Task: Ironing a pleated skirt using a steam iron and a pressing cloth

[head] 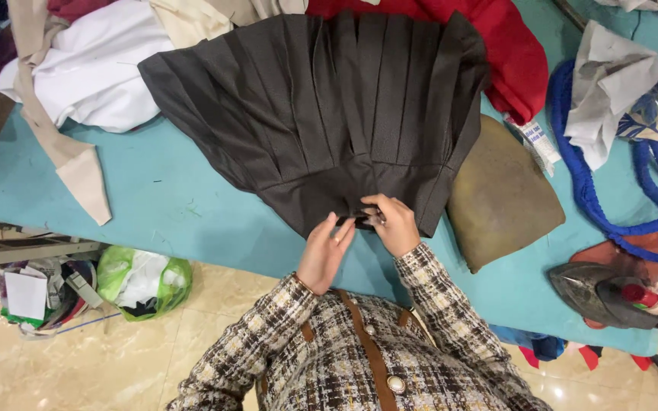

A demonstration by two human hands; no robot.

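Item one, nearest: sleeves of a checked tweed jacket [359, 358] with brown trim are being seen at the bottom edge, below the skirt.

Item two: the left hand [323, 253] is being held at the near edge of the pleated black skirt [321, 106], fingers curled and pinching the waistband. The right hand [394, 224] is being held just beside it, closed on the same waistband, where a small dark fastening [356, 221] is being gripped between the two hands.

Item three: the skirt is being spread flat, waistband nearest and pleats fanning away, on the blue-green table cover [161, 198].

Item four: right of the skirt, touching its edge, a brown pressing pad [500, 194] is being kept; further right, an iron [599, 293] and a blue hose [588, 190].

Item five: left of the skirt, a white cloth [89, 72] and a beige strap [70, 156] are being stored; below the table on that side, a green bag [146, 281] on the floor.

Item six, farthest: beyond the skirt, a red garment [496, 46] is being partly covered by it.
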